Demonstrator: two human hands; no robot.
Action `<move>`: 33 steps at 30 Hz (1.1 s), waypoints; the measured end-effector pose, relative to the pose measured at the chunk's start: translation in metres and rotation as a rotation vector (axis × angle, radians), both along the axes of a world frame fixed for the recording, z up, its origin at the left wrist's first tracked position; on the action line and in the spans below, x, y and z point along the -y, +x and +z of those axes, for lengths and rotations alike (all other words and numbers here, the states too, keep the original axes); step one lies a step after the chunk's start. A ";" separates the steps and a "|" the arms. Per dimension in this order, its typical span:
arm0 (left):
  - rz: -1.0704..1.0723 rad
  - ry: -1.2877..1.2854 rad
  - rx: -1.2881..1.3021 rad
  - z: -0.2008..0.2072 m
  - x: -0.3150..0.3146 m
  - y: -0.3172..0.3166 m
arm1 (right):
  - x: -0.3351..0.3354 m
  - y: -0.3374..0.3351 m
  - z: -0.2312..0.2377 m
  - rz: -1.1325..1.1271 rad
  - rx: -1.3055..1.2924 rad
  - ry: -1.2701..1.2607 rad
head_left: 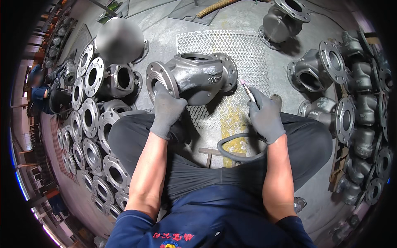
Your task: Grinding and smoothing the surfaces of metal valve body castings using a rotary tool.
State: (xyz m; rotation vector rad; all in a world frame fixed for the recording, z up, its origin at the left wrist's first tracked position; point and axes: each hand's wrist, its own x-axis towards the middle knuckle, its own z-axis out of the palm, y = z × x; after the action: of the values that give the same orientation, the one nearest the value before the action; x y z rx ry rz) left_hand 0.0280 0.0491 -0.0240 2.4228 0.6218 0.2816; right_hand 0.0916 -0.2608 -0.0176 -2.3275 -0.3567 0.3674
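Note:
A grey cast-metal valve body [200, 76] with round flanges at both ends lies in front of me, a square opening facing up. My left hand [168, 110], in a grey glove, grips its near left flange, with the fingers reaching into the bore and the thumb outside. In my gloved right hand [265, 115] is a slim pencil-shaped air grinder [249, 93] with a small pink stone at its tip. That tip points up toward the valve body's right flange and stands apart from it. A dark hose [235, 158] loops below the right hand.
Expanded metal mesh [248, 45] lies under the valve body. Stacked flanged castings [92, 118] crowd the left. More castings [316, 70] stand at right, beside a pallet [338, 161]. A wooden stick [217, 7] lies at the far side. Another person [39, 93] is at far left.

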 end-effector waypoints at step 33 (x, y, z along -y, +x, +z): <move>0.022 -0.178 -0.039 0.023 -0.015 -0.024 | -0.032 0.064 -0.022 0.400 -0.084 -0.059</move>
State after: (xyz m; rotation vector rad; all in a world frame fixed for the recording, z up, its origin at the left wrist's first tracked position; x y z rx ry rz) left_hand 0.0037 0.0637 -0.0013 2.2570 0.6620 0.1806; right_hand 0.1552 -0.2284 -0.0394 -2.2824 -0.7821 0.6739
